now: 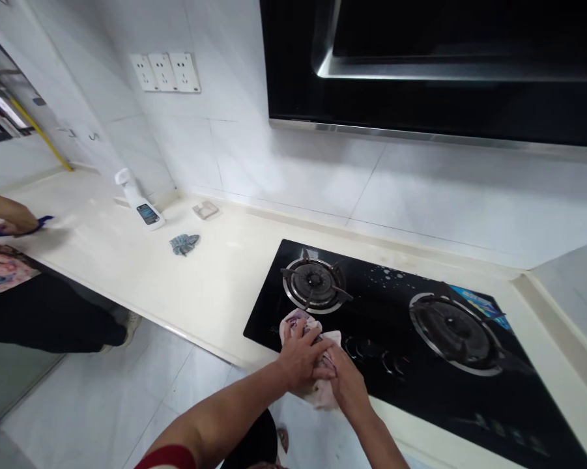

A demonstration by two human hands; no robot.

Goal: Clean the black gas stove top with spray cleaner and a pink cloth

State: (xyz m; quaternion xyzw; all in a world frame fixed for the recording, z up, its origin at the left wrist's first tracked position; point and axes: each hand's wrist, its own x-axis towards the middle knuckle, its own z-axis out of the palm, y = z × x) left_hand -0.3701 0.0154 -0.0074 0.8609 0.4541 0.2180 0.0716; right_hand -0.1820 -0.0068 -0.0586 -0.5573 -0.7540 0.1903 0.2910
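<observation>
A crumpled pale pink cloth [326,395] with dark purple patches lies bunched at the front left of the black gas stove [371,312], partly hanging past its front edge. My left hand [300,355] rests on top of the cloth, its fingers curled into the folds. Against its other side, my right hand [346,378] grips the cloth, its fingers partly hidden under the left hand and the fabric. Just beyond the cloth is the left burner [314,281]. The control knobs [369,352] are to the right of my hands.
The right burner [452,329] is farther off. A range hood [420,98] overhangs the stove. On the counter [215,280] are a white spray bottle [139,200], a grey-blue crumpled cloth [184,243] and a beige pad [206,209]. At the left, another person's hand [17,223] holds a dark blue cloth.
</observation>
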